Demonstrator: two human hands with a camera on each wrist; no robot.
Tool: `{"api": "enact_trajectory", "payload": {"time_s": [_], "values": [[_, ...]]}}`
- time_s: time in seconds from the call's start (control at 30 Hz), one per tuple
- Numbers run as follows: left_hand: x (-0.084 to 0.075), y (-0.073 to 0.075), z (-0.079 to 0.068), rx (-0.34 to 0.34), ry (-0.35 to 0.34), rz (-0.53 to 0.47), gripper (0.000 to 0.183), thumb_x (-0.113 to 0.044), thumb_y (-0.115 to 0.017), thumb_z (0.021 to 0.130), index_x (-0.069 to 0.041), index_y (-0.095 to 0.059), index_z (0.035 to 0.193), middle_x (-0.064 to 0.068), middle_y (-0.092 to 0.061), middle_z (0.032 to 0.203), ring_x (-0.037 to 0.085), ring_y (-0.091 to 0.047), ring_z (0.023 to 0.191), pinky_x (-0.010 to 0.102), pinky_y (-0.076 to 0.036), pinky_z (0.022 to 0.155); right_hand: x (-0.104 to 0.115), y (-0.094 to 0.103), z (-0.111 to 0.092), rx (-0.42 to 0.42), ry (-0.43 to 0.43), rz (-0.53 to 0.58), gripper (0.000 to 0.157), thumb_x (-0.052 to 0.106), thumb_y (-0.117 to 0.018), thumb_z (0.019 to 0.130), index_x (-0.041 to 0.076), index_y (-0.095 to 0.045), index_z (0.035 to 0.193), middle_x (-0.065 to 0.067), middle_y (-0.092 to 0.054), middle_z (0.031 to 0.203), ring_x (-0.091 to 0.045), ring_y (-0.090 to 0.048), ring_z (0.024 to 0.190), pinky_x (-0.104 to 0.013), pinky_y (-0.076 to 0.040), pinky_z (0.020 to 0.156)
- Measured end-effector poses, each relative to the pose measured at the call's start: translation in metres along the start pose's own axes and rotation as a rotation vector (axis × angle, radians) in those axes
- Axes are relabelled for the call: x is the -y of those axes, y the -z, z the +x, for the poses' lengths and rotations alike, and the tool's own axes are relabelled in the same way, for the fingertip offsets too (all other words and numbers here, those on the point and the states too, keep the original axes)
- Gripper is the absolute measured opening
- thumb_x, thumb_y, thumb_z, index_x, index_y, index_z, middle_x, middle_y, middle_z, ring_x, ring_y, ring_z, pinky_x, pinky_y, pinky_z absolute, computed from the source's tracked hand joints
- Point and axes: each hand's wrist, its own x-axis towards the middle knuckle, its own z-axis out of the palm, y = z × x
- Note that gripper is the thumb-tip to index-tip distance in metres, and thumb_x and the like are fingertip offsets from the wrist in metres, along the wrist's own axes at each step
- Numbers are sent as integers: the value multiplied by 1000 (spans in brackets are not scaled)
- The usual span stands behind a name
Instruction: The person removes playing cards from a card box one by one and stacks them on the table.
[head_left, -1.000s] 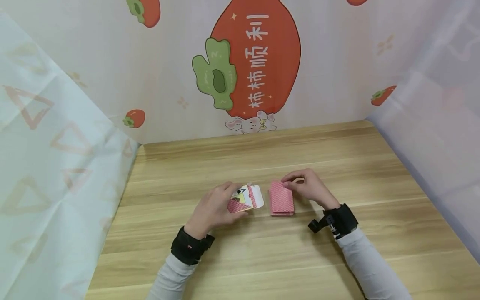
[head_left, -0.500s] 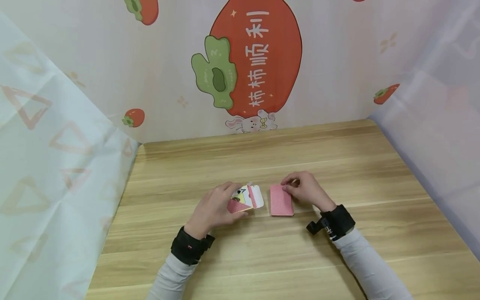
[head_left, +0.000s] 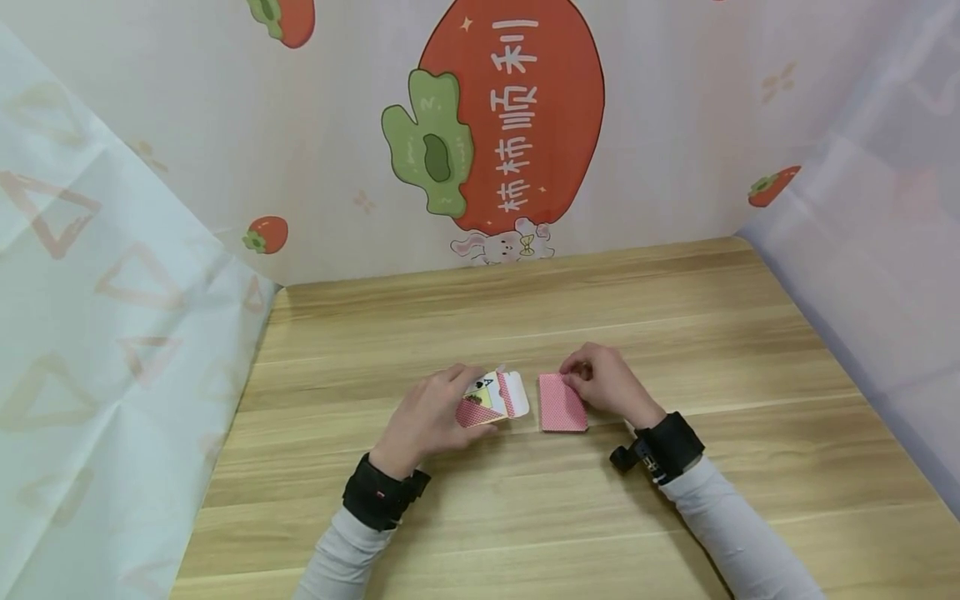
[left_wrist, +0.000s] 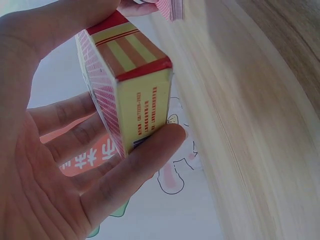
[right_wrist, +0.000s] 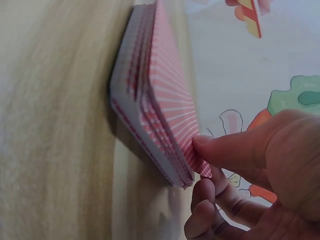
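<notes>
My left hand [head_left: 427, 417] grips a playing card box [head_left: 513, 394] by its long sides. Its white flap stands open toward the right, and an ace shows on its face. In the left wrist view the thumb lies along the edge of the box [left_wrist: 145, 102], with fingers on the far side. Just right of the box, a deck of playing cards [head_left: 561, 407] lies face down on the table, its backs red-patterned. My right hand [head_left: 613, 385] pinches the deck's far right corner. In the right wrist view, the thumb presses the top card [right_wrist: 172, 95], whose corner juts past the uneven stack.
The wooden table [head_left: 480, 533] extends around both hands. A printed cloth [head_left: 645, 125] with a large red fruit hangs behind its back edge. Pale sheets [head_left: 112, 250] hang at the left and right sides. Each wrist wears a black camera strap [head_left: 381, 493].
My right hand has shifted slightly left and toward me. The top cards, lifted and offset a second ago, now lie nearly flush with the deck. My left hand and the box stay put.
</notes>
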Motion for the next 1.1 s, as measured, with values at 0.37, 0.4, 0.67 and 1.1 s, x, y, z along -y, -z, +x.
{"api": "enact_trajectory", "payload": {"time_s": [0.37, 0.4, 0.67, 1.1], "values": [[-1, -1, 0, 3, -13, 4, 75, -49, -86, 72, -17, -58, 133, 4, -67, 120, 15, -65, 99, 32, -55, 82, 5, -1, 0, -4, 10, -17, 8, 10, -77, 86, 8, -75, 94, -4, -62, 87, -16, -55, 73, -29, -46, 62], [-2, -2, 0, 4, -11, -2, 75, -48, -86, 72, -17, -57, 133, 4, -67, 120, 15, -65, 99, 32, -55, 82, 6, 0, 0, -8, 16, -18, 8, 11, -77, 87, 8, -75, 95, -3, -62, 87, -16, -55, 73, -29, -46, 62], [-5, -1, 0, 15, -3, -11, 72, -49, -86, 72, -18, -58, 130, 4, -67, 119, 14, -64, 97, 32, -55, 81, 22, 3, -6, -58, 136, 102, 8, 17, -72, 93, 14, -73, 99, 3, -67, 90, -15, -60, 76, -30, -51, 66], [-11, -1, 1, -15, -55, -11, 72, -53, -84, 73, -19, -58, 130, 1, -67, 120, 13, -65, 99, 31, -54, 79, 59, -5, -21, 110, 227, 333, 12, 17, -74, 91, 11, -70, 101, 0, -69, 87, -15, -66, 75, -29, -55, 66]]}}
